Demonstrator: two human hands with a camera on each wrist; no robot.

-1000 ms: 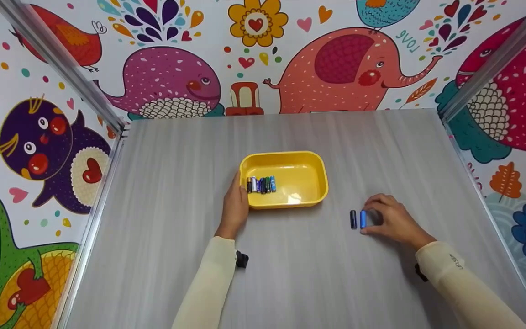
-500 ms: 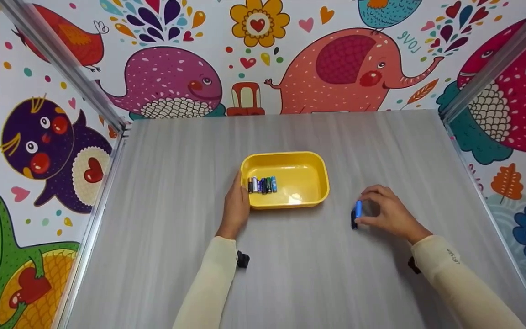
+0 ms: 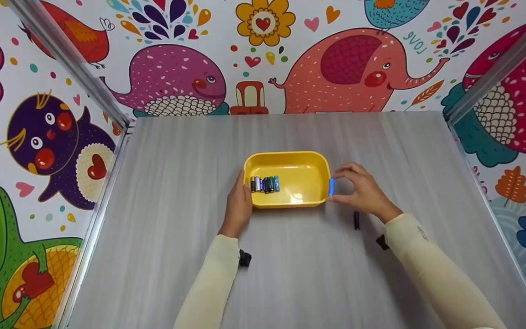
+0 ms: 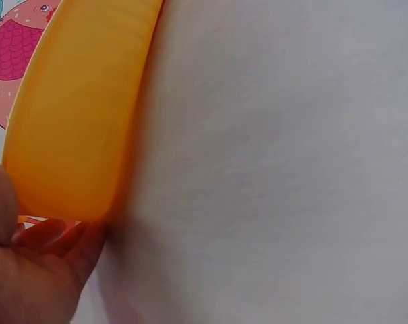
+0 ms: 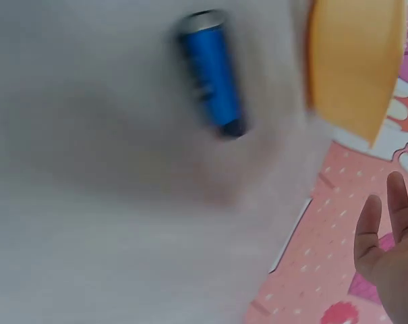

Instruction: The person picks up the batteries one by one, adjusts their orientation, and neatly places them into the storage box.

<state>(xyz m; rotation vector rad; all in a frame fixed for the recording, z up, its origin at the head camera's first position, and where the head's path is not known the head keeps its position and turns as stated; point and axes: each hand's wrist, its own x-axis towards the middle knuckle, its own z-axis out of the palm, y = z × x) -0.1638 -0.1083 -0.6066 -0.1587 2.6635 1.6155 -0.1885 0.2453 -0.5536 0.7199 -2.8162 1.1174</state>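
My left hand (image 3: 237, 205) grips the left end of a yellow tray (image 3: 290, 156), its thumb near the rim. In the left wrist view its fingers lie against the outer wall of the tray (image 4: 82, 121). Inside, several batteries (image 3: 265, 184) stand in a row at the left end. My right hand (image 3: 363, 189) pinches a light-blue battery (image 3: 331, 187) end to end, between thumb and fingers, at the tray's right rim. A dark battery (image 3: 357, 220) lies on the table below that hand; in the right wrist view this battery (image 5: 216, 74) looks blue and black, slightly blurred.
The grey wood-grain table (image 3: 176, 183) is bounded by walls printed with cartoon animals (image 3: 345, 68). Metal posts (image 3: 71, 68) rise at the far corners. A black wrist camera mount (image 3: 244, 258) sits on the left sleeve.
The right hand has lifted the light-blue battery off the table and carried it left and away from me to the tray's right rim. The left hand and tray stay put.
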